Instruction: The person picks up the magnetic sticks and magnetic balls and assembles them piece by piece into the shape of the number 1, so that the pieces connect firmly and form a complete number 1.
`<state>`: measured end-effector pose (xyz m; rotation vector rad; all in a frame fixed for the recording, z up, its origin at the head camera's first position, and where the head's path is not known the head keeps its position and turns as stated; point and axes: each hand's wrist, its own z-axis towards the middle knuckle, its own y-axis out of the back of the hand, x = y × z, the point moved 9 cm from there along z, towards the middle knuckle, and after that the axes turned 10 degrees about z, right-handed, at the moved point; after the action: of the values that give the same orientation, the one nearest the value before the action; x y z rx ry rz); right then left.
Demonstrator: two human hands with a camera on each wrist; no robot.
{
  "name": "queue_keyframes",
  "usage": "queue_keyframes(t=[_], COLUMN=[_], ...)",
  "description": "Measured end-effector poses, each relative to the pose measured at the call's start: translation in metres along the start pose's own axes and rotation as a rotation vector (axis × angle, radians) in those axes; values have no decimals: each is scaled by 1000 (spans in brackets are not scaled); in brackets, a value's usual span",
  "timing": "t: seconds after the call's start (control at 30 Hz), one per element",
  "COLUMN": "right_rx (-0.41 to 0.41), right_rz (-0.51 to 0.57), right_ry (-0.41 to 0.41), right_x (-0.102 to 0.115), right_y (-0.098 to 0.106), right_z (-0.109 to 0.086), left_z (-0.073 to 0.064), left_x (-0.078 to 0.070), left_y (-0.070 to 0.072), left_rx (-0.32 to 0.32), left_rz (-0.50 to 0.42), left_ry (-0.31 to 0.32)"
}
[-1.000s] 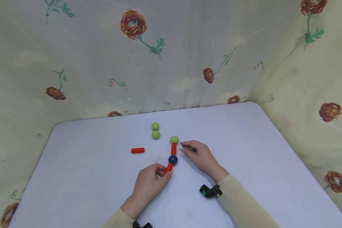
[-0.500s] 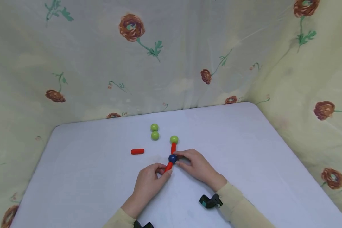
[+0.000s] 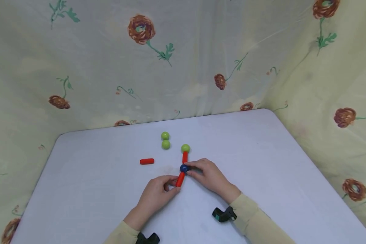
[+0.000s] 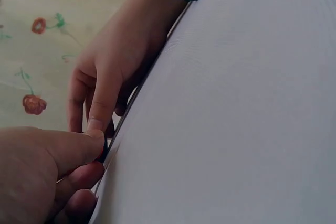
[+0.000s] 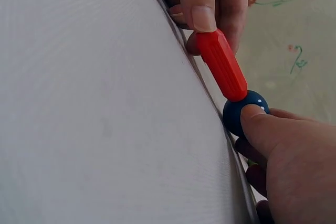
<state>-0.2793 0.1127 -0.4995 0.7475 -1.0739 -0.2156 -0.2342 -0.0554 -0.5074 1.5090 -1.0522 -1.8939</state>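
Note:
A chain lies on the table: a green ball (image 3: 185,148), a red rod (image 3: 185,157), a blue ball (image 3: 184,168) and a nearer red rod (image 3: 180,179) slanting toward the person. My right hand (image 3: 209,177) pinches the blue ball between thumb and fingers, also seen in the right wrist view. My left hand (image 3: 158,193) is at the nearer rod's free end, thumb tip touching it and fingers behind. In the right wrist view, that rod (image 5: 223,66) meets the blue ball (image 5: 236,115) end-on. The left wrist view mostly hides the pieces behind the fingers.
Two green balls (image 3: 165,140) touch each other farther back, left of the chain. A loose red rod (image 3: 147,161) lies left of the chain. The white table (image 3: 247,145) ends at a flowered cloth (image 3: 189,67) behind and at the sides.
My right hand has moved from beside the chain onto the blue ball and holds it. My left hand has shifted slightly back along the nearer rod, showing more of it.

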Motion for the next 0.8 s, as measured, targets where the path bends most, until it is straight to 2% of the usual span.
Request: queue_keyframes(t=[0.17,0.37,0.8], right_rx=[2,-10,-28], right_rz=[8,3,-3], right_ry=[-32,-31,-45], right_x=[-2,-2,-1], right_y=[-1,-1,-1], right_z=[0,0,0], left_z=[-1,-1,0], left_x=[0,-1,-2], left_y=[-1,-2,-4], left_rx=[-29,-41,-39], left_rz=[-5,7,16], left_ry=[5,26,49])
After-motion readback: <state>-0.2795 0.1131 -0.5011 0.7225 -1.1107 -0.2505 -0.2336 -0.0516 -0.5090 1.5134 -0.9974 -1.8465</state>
